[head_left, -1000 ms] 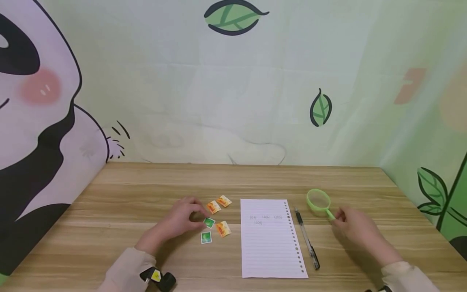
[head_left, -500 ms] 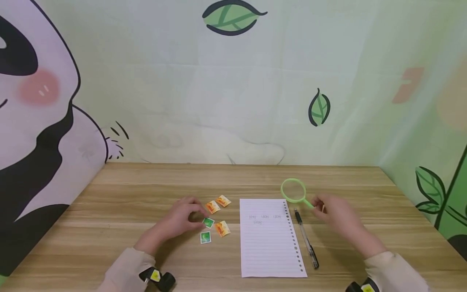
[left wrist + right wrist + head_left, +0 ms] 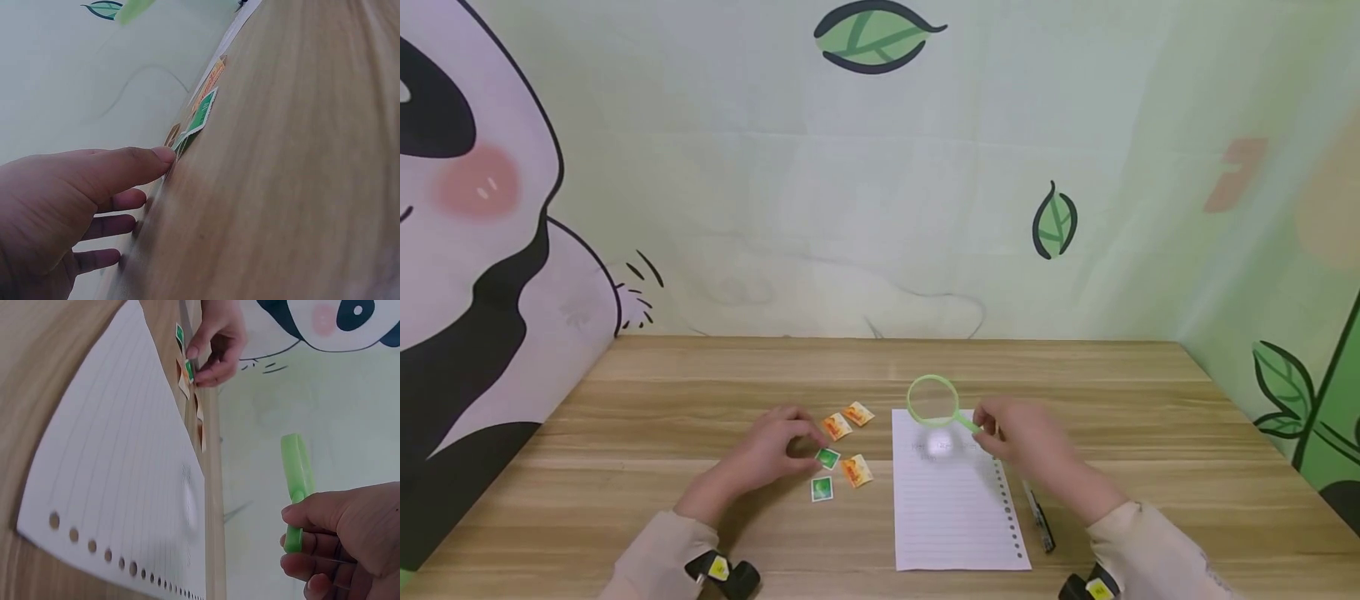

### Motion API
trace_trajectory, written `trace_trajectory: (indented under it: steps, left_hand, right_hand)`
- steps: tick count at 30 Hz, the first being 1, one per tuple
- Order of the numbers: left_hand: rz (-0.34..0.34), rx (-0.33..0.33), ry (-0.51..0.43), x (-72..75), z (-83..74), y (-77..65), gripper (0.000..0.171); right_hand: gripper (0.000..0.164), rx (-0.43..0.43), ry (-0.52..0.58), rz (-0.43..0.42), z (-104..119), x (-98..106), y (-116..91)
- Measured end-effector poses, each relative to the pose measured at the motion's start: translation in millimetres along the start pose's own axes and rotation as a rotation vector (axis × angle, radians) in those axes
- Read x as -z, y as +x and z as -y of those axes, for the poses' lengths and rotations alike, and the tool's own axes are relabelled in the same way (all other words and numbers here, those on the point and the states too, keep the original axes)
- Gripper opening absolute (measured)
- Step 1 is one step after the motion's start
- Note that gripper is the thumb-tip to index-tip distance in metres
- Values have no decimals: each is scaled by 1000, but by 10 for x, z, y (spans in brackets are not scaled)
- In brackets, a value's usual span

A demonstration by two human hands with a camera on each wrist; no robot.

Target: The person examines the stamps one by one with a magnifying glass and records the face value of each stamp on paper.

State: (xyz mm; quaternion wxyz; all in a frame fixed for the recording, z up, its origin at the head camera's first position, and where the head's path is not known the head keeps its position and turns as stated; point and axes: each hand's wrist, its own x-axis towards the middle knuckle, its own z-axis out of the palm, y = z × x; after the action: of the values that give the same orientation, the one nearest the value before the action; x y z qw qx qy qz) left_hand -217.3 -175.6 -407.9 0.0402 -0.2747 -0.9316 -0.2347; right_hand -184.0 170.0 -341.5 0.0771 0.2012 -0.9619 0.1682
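In the head view my right hand [image 3: 1030, 437] pinches the handle of a small green magnifying glass [image 3: 957, 414], seen edge-on in the right wrist view. Its round lens hangs above the top of a lined sheet of paper [image 3: 958, 517], and a bright spot of light falls on the handwriting there. My left hand [image 3: 775, 450] rests at the left, thumb and forefinger pinching the edge of a green stamp [image 3: 828, 458]. That stamp [image 3: 201, 114] tilts up slightly from the table in the left wrist view. Another green stamp [image 3: 822, 488] lies just below it.
Three orange stamps [image 3: 857, 471] lie between my left hand and the paper. Right of the sheet is a pen [image 3: 1039, 521], its upper part hidden by my right hand. Behind the wooden table [image 3: 760, 367] stands a printed cloth backdrop [image 3: 775, 208].
My right hand has carried the magnifying glass leftward from beyond the pen to over the top of the paper, where the light spot now shows. The left hand and stamps have stayed put.
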Motion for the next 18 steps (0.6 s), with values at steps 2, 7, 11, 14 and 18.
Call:
trace_trajectory:
  steps: [2,7,11,14,18]
  left_hand:
    - [-2,0,4,2,-6,2,17]
    - [-12,-8,0,2,-7,-3,18]
    - [-22,-21,-2,4,3,-8,18]
    - [-19,-17,-6,4,1,-6,18]
    - [-16,-24,4,2,3,-4,18]
  right_hand:
    - [7,22,-5,-2,51,-47,29]
    - [9,87,17,-1,185,-153,76]
    - [10,127,35,-14,295,-221,97]
    - [10,137,32,-18,379,-277,105]
    - [11,166,-1,-14,465,-367,106]
